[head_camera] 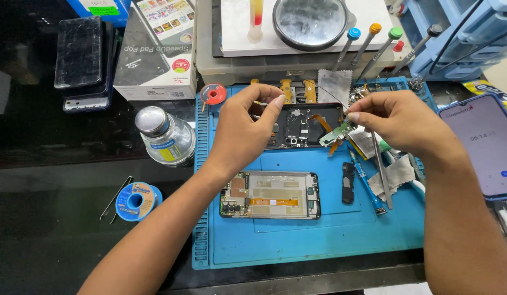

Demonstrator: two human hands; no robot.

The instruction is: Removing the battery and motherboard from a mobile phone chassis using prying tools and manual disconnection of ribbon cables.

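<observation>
Forearms enter from 6 o'clock and meet over a blue repair mat (297, 240). Nearest, at the mat's middle, an opened phone chassis (270, 195) lies flat, long axis running 9 to 3 o'clock. Beyond it the left hand (248, 123) is pinched shut, thumb and forefinger closed on what looks like one end of a fine wire (332, 97); the far end runs toward the right hand (398, 120), whose fingers are closed around a small green circuit board (335, 134) with an orange flex tail, held just above a dark phone back housing (302, 127). The board sits at the mat's upper centre, tilted, its long axis pointing roughly 8 to 2 o'clock. It looks light, thin and fragile, so the bare edges are probably the safest hold, away from the flex and components. Tweezers (382, 169) lie under the right wrist. At 9 o'clock stand a glass bottle (165, 136) and a blue solder spool (135, 201); at 12 o'clock, screwdrivers (368, 43)
</observation>
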